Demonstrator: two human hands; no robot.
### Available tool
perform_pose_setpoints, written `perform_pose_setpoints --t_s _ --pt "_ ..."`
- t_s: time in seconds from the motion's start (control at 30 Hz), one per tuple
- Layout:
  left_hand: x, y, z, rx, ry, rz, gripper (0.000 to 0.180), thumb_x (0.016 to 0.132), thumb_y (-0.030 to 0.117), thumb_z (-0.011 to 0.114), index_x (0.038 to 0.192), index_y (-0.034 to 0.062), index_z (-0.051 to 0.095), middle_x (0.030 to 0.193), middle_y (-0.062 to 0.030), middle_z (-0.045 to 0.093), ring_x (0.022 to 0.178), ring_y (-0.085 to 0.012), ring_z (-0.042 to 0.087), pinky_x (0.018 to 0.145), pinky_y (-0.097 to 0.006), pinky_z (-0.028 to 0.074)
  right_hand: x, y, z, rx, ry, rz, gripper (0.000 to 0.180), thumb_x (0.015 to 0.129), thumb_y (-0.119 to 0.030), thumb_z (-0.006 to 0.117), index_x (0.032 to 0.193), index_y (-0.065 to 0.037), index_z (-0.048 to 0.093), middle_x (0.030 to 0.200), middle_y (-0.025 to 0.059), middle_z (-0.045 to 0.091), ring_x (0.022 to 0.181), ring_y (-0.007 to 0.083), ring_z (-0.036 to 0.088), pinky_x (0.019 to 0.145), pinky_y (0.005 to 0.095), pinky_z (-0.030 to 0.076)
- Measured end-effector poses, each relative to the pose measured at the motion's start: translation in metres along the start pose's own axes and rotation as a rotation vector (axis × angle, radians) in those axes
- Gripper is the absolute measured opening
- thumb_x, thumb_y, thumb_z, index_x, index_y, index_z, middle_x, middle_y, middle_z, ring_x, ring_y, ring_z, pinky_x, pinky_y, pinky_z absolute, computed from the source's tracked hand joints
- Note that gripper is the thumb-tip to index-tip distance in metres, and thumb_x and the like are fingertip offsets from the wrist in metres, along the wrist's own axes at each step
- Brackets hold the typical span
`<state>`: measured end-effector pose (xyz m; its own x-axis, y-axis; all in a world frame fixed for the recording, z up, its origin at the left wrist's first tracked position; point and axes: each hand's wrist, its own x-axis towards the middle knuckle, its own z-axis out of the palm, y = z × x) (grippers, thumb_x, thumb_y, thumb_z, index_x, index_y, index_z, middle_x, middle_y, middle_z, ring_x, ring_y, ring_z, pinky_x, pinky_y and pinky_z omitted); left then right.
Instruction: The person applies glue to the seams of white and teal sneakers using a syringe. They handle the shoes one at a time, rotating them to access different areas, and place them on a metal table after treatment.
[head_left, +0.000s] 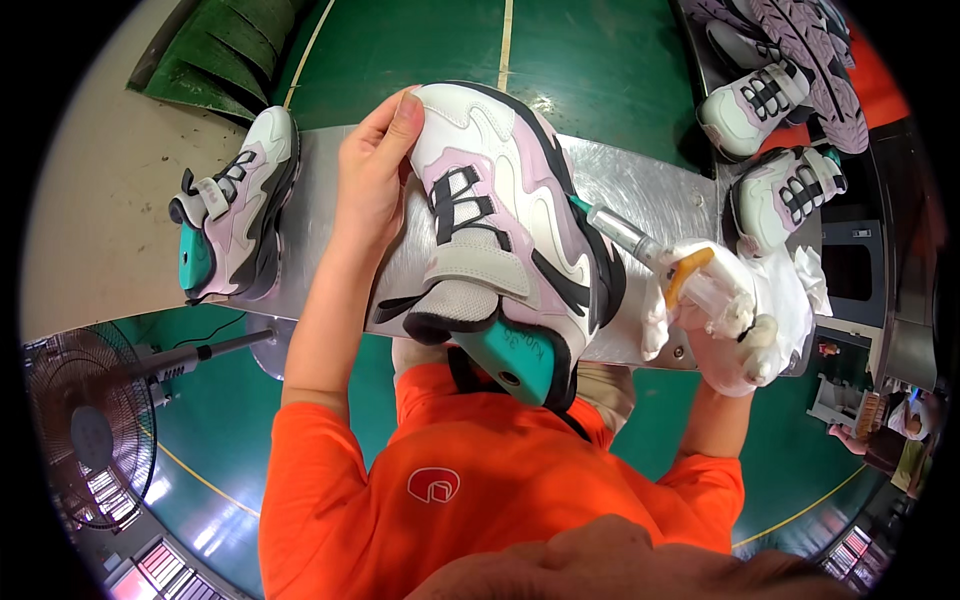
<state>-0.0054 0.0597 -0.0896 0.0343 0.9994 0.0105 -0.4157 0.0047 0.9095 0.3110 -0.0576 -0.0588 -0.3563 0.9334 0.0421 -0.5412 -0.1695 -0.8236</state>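
Note:
My left hand (375,175) grips a white, lilac and grey sneaker (470,150) by its toe, thumb on the upper. The sneaker is tilted, its sole edge turned to the right, with a teal shoe last (525,365) filling its heel opening. Wrapped in white, glove-like material, my right hand (740,315) is closed round a clear syringe (622,232). The syringe's green tip meets the seam between upper and black sole on the sneaker's right side; whether it touches is hard to tell. A yellow-brown patch shows on one wrapped finger.
A matching sneaker (240,205) on a teal last stands at the left of the metal bench (330,165). More sneakers (790,200) sit at the right, some piled beyond. White crumpled cloth (812,280) lies beside my right hand. A black fan (90,430) is at lower left; a green conveyor (430,50) runs ahead.

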Motion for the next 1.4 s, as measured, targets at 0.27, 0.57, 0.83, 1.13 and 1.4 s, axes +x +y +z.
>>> perform_pose_setpoints --t_s 0.27,0.57,0.83,1.13,1.4 --pt "-0.006 0.002 0.001 0.007 0.023 0.008 0.038 0.099 0.027 0.062 0.12 -0.0053 0.062 0.101 -0.0063 0.069 0.087 -0.01 0.064 0.076 -0.023 0.051 -0.013 -0.017 0.007 -0.212 -0.019 0.155 0.116 0.051 -0.056 0.083 0.131 0.016 0.042 0.114 0.0257 0.059 0.074 0.0307 0.062 0.061 0.0373 0.052" --pt "0.02 0.001 0.012 0.048 -0.015 -0.029 0.037 0.096 0.028 0.067 0.117 -0.002 0.066 0.098 -0.0025 0.068 0.085 -0.0074 0.062 0.073 -0.021 0.049 -0.06 0.015 -0.03 -0.081 0.314 -0.357 0.091 0.067 -0.037 0.084 0.136 0.007 0.043 0.131 0.0205 0.055 0.11 0.0319 0.058 0.089 0.0402 0.048" --pt "0.221 0.079 -0.015 0.296 0.288 0.359 0.035 0.091 0.031 0.071 0.097 -0.0037 0.073 0.083 -0.003 0.068 0.066 -0.0103 0.057 0.056 -0.023 0.041 -0.076 0.047 -0.042 -1.643 0.888 -0.366 0.075 0.062 -0.016 0.08 0.129 0.005 0.052 0.109 0.017 0.064 0.101 0.0285 0.065 0.091 0.0368 0.05" --pt "0.439 -0.096 0.034 0.234 0.631 0.089 0.057 0.085 0.024 0.072 0.111 -0.0221 0.05 0.108 -0.0268 0.062 0.078 -0.0358 0.071 0.054 -0.043 0.064 -0.095 0.073 -0.056 -1.452 1.027 -0.242 0.09 0.057 -0.026 0.086 0.129 0.009 0.045 0.103 0.0196 0.063 0.082 0.0274 0.065 0.076 0.0358 0.055" --pt "0.327 -0.103 0.193 0.771 -0.474 -0.268 0.039 0.101 0.031 0.056 0.114 -0.0044 0.062 0.104 -0.0167 0.068 0.088 -0.0269 0.071 0.07 -0.04 0.06 -0.083 0.068 -0.051 -1.029 1.141 -0.375 0.091 0.057 -0.024 0.09 0.128 0.011 0.045 0.104 0.0178 0.061 0.084 0.0223 0.063 0.076 0.0318 0.055"
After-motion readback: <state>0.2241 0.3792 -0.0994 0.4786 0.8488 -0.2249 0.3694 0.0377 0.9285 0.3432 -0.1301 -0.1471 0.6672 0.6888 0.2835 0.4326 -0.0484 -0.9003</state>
